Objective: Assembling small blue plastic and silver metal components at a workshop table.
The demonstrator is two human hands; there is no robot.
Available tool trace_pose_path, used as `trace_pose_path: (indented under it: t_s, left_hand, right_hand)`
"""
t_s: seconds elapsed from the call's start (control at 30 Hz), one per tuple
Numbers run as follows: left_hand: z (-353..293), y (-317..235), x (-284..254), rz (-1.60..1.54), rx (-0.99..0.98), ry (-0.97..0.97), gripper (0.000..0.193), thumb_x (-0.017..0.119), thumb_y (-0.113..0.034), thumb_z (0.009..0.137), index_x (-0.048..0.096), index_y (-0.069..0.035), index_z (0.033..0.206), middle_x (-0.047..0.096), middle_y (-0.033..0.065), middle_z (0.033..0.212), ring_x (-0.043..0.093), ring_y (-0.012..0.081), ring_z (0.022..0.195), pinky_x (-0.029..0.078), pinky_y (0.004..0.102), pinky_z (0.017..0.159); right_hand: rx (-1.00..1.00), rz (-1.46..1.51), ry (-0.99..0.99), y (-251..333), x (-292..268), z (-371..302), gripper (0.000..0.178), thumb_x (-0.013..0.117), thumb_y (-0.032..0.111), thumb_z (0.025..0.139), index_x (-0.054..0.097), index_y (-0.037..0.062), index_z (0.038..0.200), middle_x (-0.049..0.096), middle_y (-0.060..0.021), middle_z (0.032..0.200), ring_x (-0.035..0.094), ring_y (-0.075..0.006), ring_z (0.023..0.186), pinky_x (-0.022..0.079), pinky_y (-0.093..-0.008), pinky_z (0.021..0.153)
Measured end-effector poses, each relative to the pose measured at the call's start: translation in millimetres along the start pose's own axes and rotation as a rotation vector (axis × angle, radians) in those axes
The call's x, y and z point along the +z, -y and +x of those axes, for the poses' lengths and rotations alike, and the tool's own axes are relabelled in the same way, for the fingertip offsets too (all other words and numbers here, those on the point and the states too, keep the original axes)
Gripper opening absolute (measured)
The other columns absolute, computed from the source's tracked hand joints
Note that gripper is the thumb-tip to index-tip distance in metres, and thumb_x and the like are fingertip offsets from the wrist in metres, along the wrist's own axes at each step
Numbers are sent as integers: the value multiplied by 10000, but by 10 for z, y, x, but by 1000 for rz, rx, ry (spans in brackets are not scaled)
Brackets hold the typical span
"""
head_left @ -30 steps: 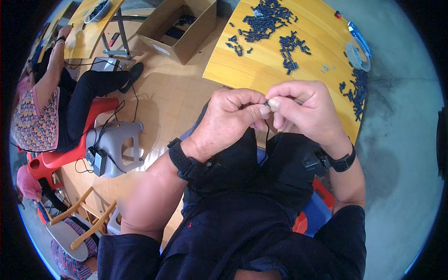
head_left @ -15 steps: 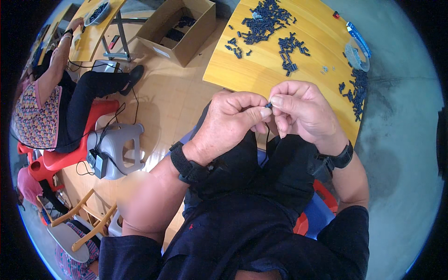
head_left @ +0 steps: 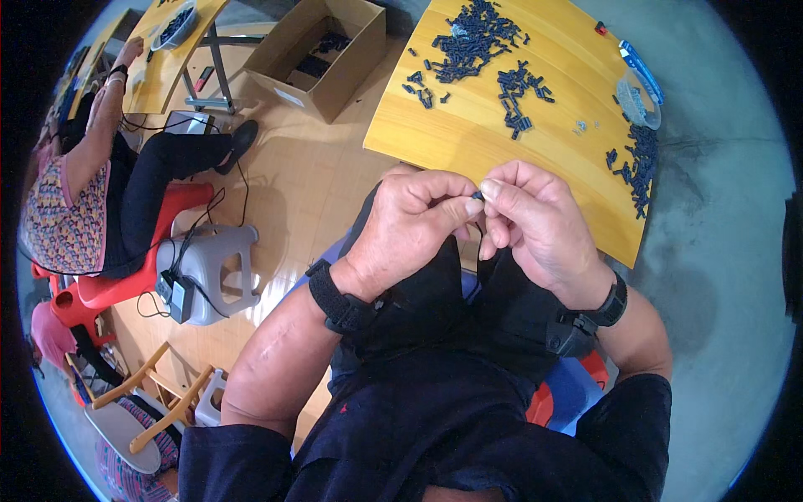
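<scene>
Between my fingertips sits a small black plastic piece [head_left: 478,196], mostly covered by the fingers. My left hand [head_left: 416,219] pinches it between thumb and index finger. The thumb and index finger of my right hand [head_left: 539,219] close on its other side, so both hands meet at the piece above my lap. Whether a second, smaller part is in the right fingers I cannot tell. Beyond my hands, on the yellow table [head_left: 418,125], lie a large heap of small black pieces [head_left: 475,42] and a smaller cluster of the same [head_left: 520,92].
A clear plastic bowl [head_left: 637,102] of small parts, a blue-and-white box [head_left: 641,70] and more black pieces [head_left: 640,163] line the table's right edge. A cardboard box [head_left: 314,58] stands on the floor, left of the table. Further left, a person [head_left: 75,201] sits by a grey stool [head_left: 209,272].
My right hand has dropped slightly, and its fingers are closer around the piece. The left hand keeps its pinch. At the far left, the seated person's hand has moved a little.
</scene>
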State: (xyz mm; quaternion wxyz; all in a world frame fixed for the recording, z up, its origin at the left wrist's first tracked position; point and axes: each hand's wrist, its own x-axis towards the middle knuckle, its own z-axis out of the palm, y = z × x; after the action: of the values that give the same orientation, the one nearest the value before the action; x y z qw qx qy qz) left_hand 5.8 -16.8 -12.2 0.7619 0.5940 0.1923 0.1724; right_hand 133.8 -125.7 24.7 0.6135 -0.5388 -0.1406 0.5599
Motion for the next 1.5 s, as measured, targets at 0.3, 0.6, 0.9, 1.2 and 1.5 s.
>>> trace_pose_path:
  t_s: [0.3,0.6,0.9,1.2,1.5]
  left_hand:
    - [15,-8,-11,-68,60,15,62,640,-16,843,685,17,870,662,55,730,612,100,684,494,244,660]
    - [40,45,-40,-51,166,39,104,672,-12,818,696,-5,918,628,89,1008,572,157,992,461,280,835]
    - [37,69,-90,-111,115,153,134,657,-45,852,690,-33,981,576,131,1198,494,218,1174,395,351,986]
    - [46,29,-66,-19,136,165,109,670,-17,817,692,15,918,651,149,1056,606,174,1004,485,304,852]
    - [39,10,-100,-84,64,202,114,671,-46,834,718,-20,935,607,153,1185,554,203,1112,434,348,957]
  right_hand:
    - [126,55,50,110,-50,15,146,582,155,914,533,24,874,542,-19,655,520,-76,466,531,-266,461]
    - [172,54,188,197,-113,-2,393,509,370,958,544,3,824,552,-42,644,559,-108,452,535,-269,417]
    - [363,59,338,90,-172,52,532,437,459,970,561,-36,818,537,-60,579,524,-124,375,512,-260,364]
    - [454,208,434,-79,-220,60,489,384,481,979,516,61,766,507,-22,587,477,-99,365,507,-289,371]
    - [561,195,500,-94,-173,71,523,302,523,978,441,98,707,491,-30,576,446,-107,346,484,-291,351]
